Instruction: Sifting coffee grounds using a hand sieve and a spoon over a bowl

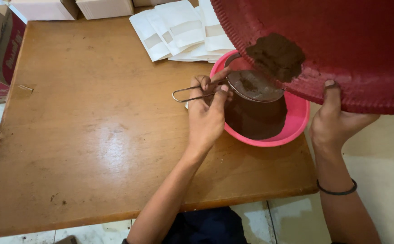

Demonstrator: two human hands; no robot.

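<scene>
Hands grip: left (206,117) holds sieve (253,86) over pink bowl (296,122), right (335,122) tilts red basin (341,40).

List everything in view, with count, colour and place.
table: one, brown wood, fills the left and centre
bowl: one, pink, at the table's right edge, dark powder inside
sieve: one, metal mesh, held over the bowl
tray: one, dark red, woven, tilted at upper right
powder: one clump, brown, on the tray above the sieve
pouches: several, white, fanned at the table's far edge
boxes: several, white and cardboard, along the top and left edges
wristband: one, black, on the right wrist
left hand: grips the sieve's handle
right hand: holds the tray's rim
</scene>
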